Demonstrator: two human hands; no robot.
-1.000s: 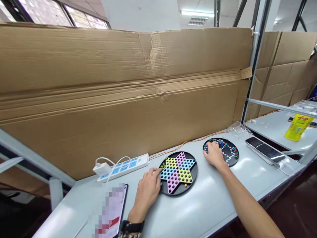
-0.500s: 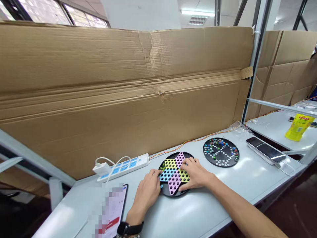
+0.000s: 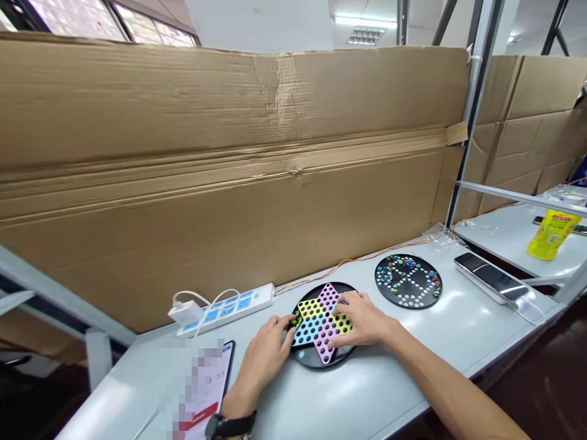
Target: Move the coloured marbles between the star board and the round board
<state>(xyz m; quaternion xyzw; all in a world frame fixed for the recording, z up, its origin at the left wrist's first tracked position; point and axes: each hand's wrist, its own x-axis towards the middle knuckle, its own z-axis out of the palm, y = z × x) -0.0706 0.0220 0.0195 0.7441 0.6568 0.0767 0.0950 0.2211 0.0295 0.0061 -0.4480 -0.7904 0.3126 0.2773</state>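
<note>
Star board point(image 3: 312, 327): on the desk point(image 3: 458, 305), holes mostly bare
Marble board point(image 3: 408, 299): just beside it, marbles point(image 3: 397, 266) in the upper half
Left hand point(image 3: 263, 360): fingers narrow at the star board, any hold hidden
Right hand point(image 3: 360, 319): fingers wide, spread over it

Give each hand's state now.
Left hand: curled at the edge of the round black Chinese checkers board; grip unclear.
Right hand: open, on the board.

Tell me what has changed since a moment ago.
The right hand has moved left off the round black marble board onto the star-shaped board, which has turned slightly anticlockwise under both hands. The left hand stays at its edge. The round black marble board stayed put.
</note>
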